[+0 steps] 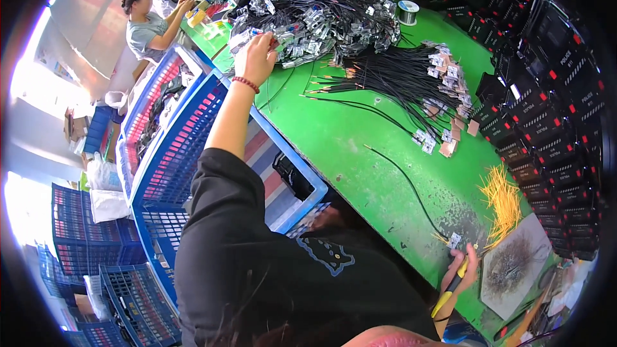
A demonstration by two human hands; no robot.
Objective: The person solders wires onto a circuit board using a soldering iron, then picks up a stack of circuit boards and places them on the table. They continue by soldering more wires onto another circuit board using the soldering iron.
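My left hand (257, 58) reaches to the near left edge of a large heap of black cables with silvery parts (321, 22). Its fingers are curled in at the heap, and what they pinch is hidden. At the near right of the green table, my right hand (464, 271) is closed round pliers with yellow-and-black handles (451, 289); their jaws do not show. Beside these fingertips lies a small silvery connector (454, 240), next to one end of a single black cable (411, 183). A spread bundle of black cables (392, 74) with copper-coloured tips rests beyond it.
Yellow strips (501, 202) lie by a scorched light board (511, 266) at the right. A solder spool (407, 13) stands behind the bundle. Stacked black cases (553, 109) line the right side. Blue crates (173, 154) stand left; another person (148, 26) works at the far left.
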